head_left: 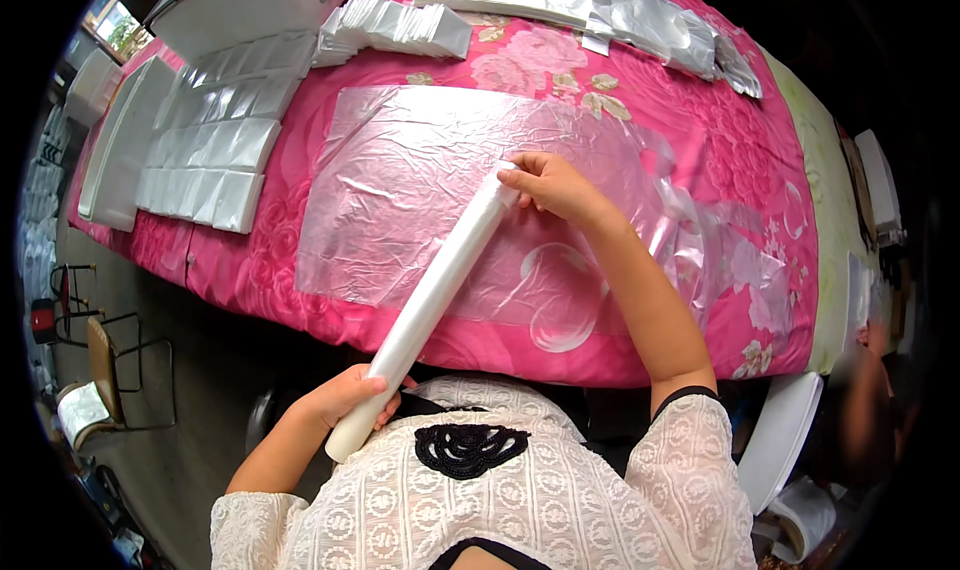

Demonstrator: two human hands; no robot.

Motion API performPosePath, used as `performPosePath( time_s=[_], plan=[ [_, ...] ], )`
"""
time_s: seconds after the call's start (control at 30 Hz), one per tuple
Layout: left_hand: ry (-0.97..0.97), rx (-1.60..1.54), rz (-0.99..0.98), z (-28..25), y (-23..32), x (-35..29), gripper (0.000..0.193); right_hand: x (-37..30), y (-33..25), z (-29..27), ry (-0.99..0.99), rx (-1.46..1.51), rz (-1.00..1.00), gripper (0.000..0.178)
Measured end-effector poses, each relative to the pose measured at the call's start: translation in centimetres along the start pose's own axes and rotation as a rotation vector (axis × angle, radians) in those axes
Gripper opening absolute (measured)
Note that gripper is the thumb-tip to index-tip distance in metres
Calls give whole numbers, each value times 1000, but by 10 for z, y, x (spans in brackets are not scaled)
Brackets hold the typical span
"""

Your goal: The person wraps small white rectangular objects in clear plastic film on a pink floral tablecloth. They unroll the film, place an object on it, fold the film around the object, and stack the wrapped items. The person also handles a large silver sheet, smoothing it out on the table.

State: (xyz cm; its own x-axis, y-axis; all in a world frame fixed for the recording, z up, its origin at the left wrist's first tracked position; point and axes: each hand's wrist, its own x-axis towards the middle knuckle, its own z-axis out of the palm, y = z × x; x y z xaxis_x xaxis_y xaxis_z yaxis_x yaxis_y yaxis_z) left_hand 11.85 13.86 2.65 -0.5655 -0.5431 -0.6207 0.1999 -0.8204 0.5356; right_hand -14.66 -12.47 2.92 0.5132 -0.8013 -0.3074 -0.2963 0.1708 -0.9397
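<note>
A long, narrow white roll [432,292], seemingly of thin plastic, slants between my two hands. My left hand [350,395] is wrapped round its near end, close to my body. At the far end, my right hand [548,184] grips the roll's edge between thumb and fingers. Beneath the roll, a clear, wrinkled plastic sheet [400,160] is spread over the pink flowered cloth [270,270] on the table. More crumpled clear plastic [700,235] lies to the right of my right forearm.
Rows of flat white packets [215,160] and a folded stack [395,28] lie at the far left beside white bins [125,145]. Silvery plastic packs [650,20] lie along the far edge. A chair [105,370] stands left; another person's blurred arm [865,390] shows at right.
</note>
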Motion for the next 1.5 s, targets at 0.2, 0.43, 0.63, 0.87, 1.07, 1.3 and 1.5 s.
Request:
performPosePath(
  time_s=[0.2,0.43,0.63,0.87,1.07,1.3,1.5],
  plan=[
    [89,94,-32,-4,0,-5,68,6,5,-6,67,-90,-70,19],
    [59,115,-210,-28,-8,-41,61,0,39,-149,607,-410,-165,19],
    [-95,561,-212,-36,31,-50,47,-6,55,-177,579,-131,-250,14],
    [290,1711,352,34,127,28,43,17,21,-83,286,-233,-294,16],
    [120,1854,1111,43,110,93,52,30,15,-64,183,-164,-253,17],
    [-60,2004,885,48,67,106,84,38,14,-72,101,-209,-173,13],
    [18,2011,819,57,51,103,84,-4,-15,-36,381,-477,-344,37]
  ],
)
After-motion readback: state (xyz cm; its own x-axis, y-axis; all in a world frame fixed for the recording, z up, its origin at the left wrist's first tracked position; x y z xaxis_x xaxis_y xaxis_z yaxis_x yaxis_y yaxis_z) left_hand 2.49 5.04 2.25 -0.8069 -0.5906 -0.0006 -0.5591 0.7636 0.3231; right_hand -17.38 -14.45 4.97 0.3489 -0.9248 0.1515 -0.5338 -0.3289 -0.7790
